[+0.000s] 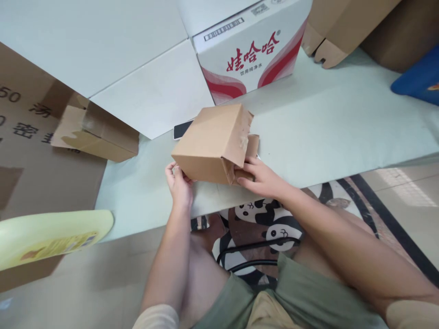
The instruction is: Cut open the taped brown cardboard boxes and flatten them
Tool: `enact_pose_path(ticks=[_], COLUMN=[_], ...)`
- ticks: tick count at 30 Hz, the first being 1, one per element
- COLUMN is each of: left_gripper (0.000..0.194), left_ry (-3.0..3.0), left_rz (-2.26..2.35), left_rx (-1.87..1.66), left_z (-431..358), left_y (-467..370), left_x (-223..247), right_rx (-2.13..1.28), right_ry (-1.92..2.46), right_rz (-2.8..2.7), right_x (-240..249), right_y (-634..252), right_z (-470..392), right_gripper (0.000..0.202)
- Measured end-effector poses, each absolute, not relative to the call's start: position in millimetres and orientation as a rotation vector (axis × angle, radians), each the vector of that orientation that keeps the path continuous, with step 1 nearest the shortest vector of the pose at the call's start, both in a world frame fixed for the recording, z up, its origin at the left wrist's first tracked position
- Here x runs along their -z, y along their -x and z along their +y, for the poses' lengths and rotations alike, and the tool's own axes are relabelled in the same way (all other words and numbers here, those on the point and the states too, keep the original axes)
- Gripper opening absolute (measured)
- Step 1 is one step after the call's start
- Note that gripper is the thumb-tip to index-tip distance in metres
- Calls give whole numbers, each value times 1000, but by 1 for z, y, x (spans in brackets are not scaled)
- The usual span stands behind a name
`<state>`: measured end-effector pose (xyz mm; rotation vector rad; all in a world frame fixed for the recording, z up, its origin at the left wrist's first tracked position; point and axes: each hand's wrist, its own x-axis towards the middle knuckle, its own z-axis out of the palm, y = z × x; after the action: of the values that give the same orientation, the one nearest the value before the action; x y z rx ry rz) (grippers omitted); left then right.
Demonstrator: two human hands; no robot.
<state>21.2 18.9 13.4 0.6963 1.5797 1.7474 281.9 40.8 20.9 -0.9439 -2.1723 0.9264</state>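
Note:
A small brown cardboard box (209, 130) rests on the pale green tabletop, its flapped end facing right with torn-looking edges. My left hand (180, 183) is closed at the box's lower left corner, the fingers curled in against its underside. At the flapped end, my right hand (262, 178) grips the lower flaps, with its fingertips partly hidden among the cardboard. Behind the box's left side a dark-screened phone (183, 130) sticks out, mostly covered. What is inside the box cannot be seen.
A white carton with red print (250, 64) and plain white boxes (154, 91) stand behind. Another open brown box (99, 130) is at left, with a pale yellow-green bottle (55, 235) nearer me. Brown cardboard (343, 27) and a blue object (420, 77) are at right.

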Motion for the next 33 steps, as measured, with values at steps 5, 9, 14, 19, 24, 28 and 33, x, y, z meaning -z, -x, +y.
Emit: enact_pose_path(ticks=[5, 9, 14, 19, 24, 28, 33], left_gripper=[46, 47, 53, 37, 39, 36, 38], left_ry=[-663, -690, -914, -1007, -970, -1045, -1207], left_rz=[1637, 1635, 1620, 1489, 1427, 1508, 1603], left_rx=[-1706, -1649, -1507, -1457, -1430, -1348, -1224], left_z=[25, 26, 21, 20, 19, 17, 16], left_y=[-26, -29, -27, -15, -8, -7, -5], left_x=[-4, -1, 2, 10, 8, 8, 8], right_rx=[-739, -645, -650, -766, -890, -909, -902], right_ry=[1118, 1220, 1360, 1141, 1063, 1103, 1169], right_rz=[-2334, -2353, -2297, -2309, -2369, -2383, -2366], right_x=[-17, -17, -16, -21, -24, -23, -24], right_y=[-281, -282, -286, -290, -288, -285, -283], right_z=[39, 36, 37, 39, 38, 39, 41], right_gripper=[45, 54, 62, 54, 56, 49, 33])
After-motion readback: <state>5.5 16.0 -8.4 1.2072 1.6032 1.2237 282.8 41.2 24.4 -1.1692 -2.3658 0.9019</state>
